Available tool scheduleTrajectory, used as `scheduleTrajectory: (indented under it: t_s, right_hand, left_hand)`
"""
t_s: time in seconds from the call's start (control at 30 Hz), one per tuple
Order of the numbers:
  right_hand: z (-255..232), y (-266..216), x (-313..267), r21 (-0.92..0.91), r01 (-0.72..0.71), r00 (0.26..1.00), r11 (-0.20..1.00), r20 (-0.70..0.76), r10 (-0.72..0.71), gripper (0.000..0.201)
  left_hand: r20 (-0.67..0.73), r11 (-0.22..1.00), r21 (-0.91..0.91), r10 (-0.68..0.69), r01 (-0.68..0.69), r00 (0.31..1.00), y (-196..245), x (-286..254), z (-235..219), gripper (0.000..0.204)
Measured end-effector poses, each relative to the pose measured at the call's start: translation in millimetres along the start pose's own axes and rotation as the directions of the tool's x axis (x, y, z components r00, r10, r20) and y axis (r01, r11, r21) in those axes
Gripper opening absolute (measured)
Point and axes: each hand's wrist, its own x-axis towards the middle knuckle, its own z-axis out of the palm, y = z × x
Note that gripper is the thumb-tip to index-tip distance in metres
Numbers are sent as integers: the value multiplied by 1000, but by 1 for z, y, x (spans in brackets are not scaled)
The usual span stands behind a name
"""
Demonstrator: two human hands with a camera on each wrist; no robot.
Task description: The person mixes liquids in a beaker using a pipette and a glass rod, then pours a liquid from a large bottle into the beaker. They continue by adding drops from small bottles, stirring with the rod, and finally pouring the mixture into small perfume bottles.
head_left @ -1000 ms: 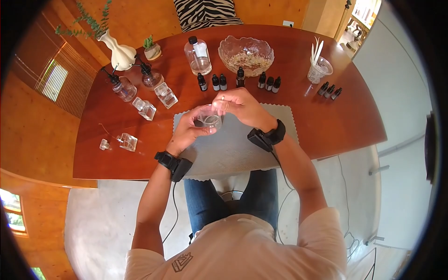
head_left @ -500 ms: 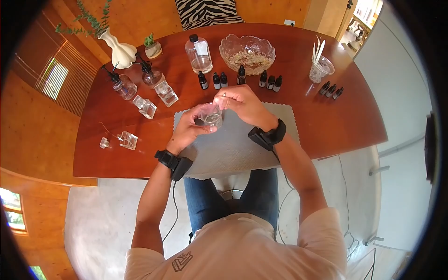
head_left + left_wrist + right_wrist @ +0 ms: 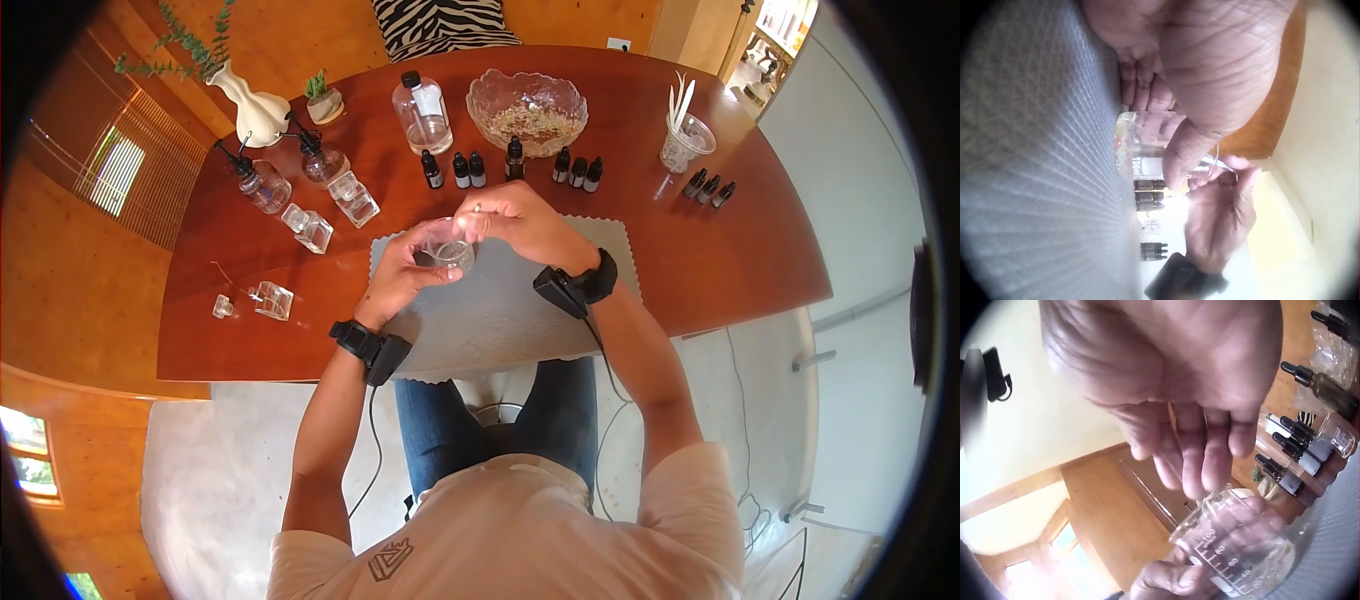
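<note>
A small clear glass beaker (image 3: 452, 256) stands over the grey mat (image 3: 480, 325), its 100 ml scale readable in both wrist views. My left hand (image 3: 402, 275) grips it, thumb on the near side and fingers round the far side. Above its rim, my right hand (image 3: 520, 222) pinches a thin, shiny rod (image 3: 1227, 165) that slants down into the beaker. Most of the rod is hidden by the fingers and thumb. A little clear liquid with pale reflections shows at the bottom of the beaker.
Several dark dropper bottles (image 3: 514, 160) line the table beyond the mat. Behind them stand a large clear bottle (image 3: 422, 118) and a glass bowl (image 3: 528, 115). Square glass bottles (image 3: 352, 199) are at left; a cup with white sticks (image 3: 687, 145) is at right.
Both hands stay over the mat with the beaker and rod held. My right hand shifts only very slightly at the rim; the whole head view tilts a little.
</note>
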Motion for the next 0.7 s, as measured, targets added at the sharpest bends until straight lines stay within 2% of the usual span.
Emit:
scheduleTrajectory:
  t_s: [0.03, 0.13, 0.23, 0.33, 0.43, 0.53, 0.63, 0.7]
  right_hand:
    - [-1, -1, 0, 52, -11, 997, 999, 72, 7, 23]
    - [2, 2, 1, -66, 9, 994, 998, -112, -16, 23]
    - [3, 5, 1, 60, 48, 998, 997, -32, -46, 20]
    - [7, -2, 2, -64, 52, 984, 997, -169, -62, 17]
    - [3, -2, 1, -34, 63, 993, 997, -100, -66, 13]
    - [3, 0, 0, -61, 37, 995, 997, -93, -42, 23]
    - [0, -7, 1, -71, -1, 998, 997, -66, -3, 24]
    - [4, -3, 1, -28, 29, 996, 999, -88, -31, 18]
  left_hand:
    - [5, 1000, 11, -2, 2, 1000, 0, 1, -1, 65]
    - [-27, 998, 32, 47, -46, 999, 1, 0, 2, 65]
    - [2, 1000, 21, 7, -7, 1000, -2, 1, -1, 65]
    - [6, 1000, -1, 12, -12, 1000, 1, 0, 0, 64]
    - [15, 1000, 3, 21, -21, 1000, 0, 0, -1, 64]
    - [9, 1000, -10, 7, -6, 1000, 0, 0, -1, 65]
    - [15, 1000, -13, 19, -19, 1000, 0, 1, -1, 66]
    - [20, 1000, -4, 21, -21, 1000, -1, 2, -2, 65]
